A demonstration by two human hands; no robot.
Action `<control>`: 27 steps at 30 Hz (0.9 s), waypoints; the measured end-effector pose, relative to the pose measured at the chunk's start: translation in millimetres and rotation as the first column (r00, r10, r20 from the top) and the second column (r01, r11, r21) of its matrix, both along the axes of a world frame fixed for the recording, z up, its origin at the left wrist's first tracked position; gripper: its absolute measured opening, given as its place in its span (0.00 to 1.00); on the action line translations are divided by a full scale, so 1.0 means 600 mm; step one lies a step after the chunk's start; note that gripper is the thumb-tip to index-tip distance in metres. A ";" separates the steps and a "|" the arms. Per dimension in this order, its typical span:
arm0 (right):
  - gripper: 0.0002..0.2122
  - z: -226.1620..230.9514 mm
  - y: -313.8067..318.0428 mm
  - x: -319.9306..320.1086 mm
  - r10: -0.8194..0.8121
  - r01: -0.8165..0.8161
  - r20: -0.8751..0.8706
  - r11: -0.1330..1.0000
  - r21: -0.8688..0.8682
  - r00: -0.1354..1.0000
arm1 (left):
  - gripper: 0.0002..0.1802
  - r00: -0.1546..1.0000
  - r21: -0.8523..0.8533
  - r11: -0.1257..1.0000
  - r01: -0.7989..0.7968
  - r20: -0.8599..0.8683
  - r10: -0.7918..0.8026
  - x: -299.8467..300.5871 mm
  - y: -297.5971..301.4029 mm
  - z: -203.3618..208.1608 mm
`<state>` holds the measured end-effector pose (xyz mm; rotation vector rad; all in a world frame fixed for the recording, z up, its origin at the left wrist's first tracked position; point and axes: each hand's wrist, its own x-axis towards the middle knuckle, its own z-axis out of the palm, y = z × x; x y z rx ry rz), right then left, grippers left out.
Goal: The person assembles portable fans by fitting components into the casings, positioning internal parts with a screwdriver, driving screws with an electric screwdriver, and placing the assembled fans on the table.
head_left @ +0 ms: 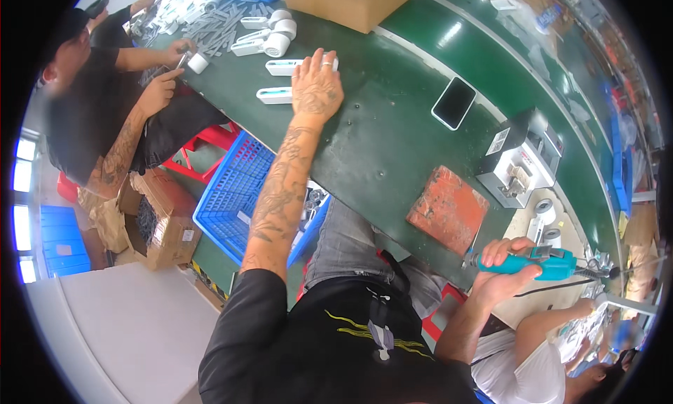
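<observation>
My left hand reaches over the green table, its fingers curled down over the round end of a white round-headed handle. A second white handle lies just nearer, its far end hidden under the hand. On the right, my right hand is closed around a teal electric screwdriver, whose tip points left. The tip is close to a worn orange-red block on the table edge. More white round-headed handles lie in a row beyond my left hand.
A phone and a screw feeder box are on the table at right. A blue basket with parts stands by my lap. Grey and white parts are heaped far left, near a co-worker. A cardboard box stands behind.
</observation>
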<state>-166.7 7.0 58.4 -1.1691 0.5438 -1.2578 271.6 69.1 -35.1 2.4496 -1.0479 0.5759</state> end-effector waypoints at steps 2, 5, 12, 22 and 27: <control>0.34 -0.010 0.001 -0.017 -0.006 0.006 -0.047 1.000 0.002 0.999 | 0.26 0.990 -0.066 0.990 0.122 -0.058 -0.126 0.018 0.048 0.016; 0.35 -0.018 0.002 -0.034 -0.043 0.045 -0.074 0.999 0.024 0.996 | 0.25 0.980 -0.104 0.977 0.186 -0.049 -0.192 0.067 0.140 0.018; 0.35 -0.009 0.006 -0.036 -0.092 0.096 -0.072 0.994 0.048 0.993 | 0.20 0.967 -0.104 0.964 0.245 -0.046 -0.251 0.190 0.212 0.040; 0.32 -0.025 0.021 -0.106 -0.124 0.124 -0.013 0.977 0.173 0.992 | 0.30 0.931 0.063 0.945 0.322 0.162 -0.328 0.314 0.161 0.020; 0.32 -0.010 0.021 -0.110 -0.194 0.197 -0.113 0.980 0.021 0.975 | 0.23 0.866 -0.281 0.820 0.498 0.113 -0.487 0.040 0.039 0.123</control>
